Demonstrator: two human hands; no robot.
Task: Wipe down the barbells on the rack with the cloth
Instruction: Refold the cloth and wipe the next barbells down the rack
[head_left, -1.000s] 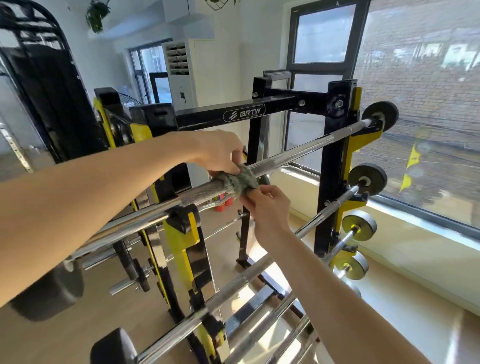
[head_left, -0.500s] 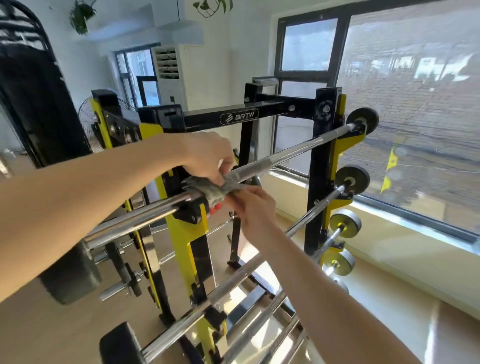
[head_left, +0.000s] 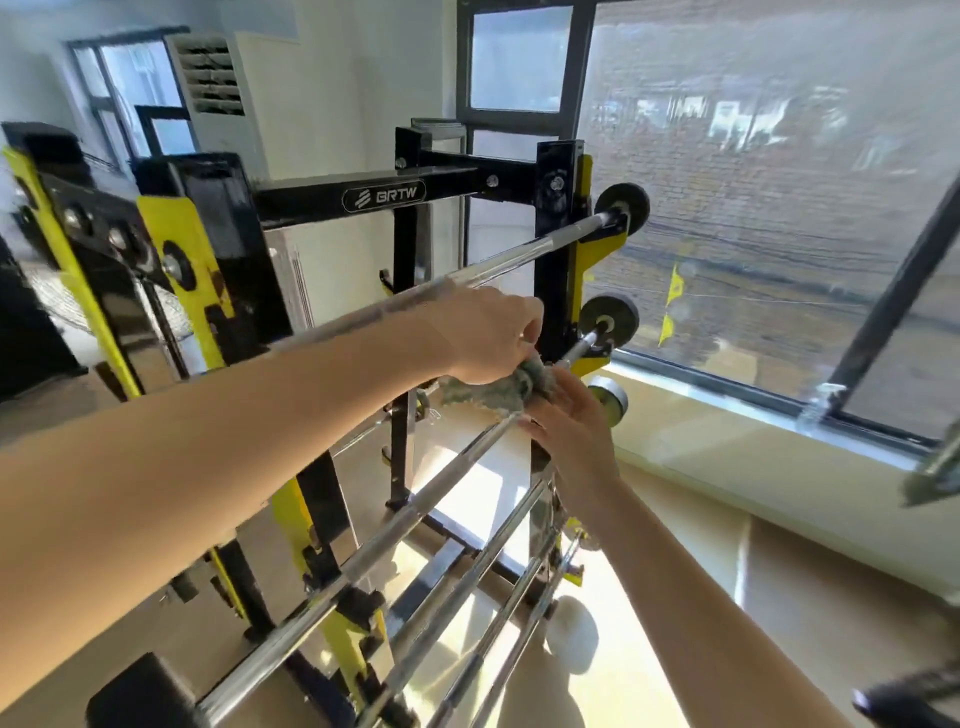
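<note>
A black and yellow rack holds several chrome barbells, one above another. The top barbell is bare. A grey-green cloth is bunched round the second barbell, close to the right upright. My left hand grips the cloth from above, fingers curled over it. My right hand comes up from below and holds the cloth's right end with its fingertips. Part of the bar under the cloth is hidden.
Lower barbells slope down toward me under my arms. A large window and its sill run along the right. A blurred dark bar crosses the right edge. A tall air-conditioning unit stands behind the rack.
Both hands and the cloth have left the top barbell and dropped to the second barbell, further right near the upright. The view has swung down and right.
</note>
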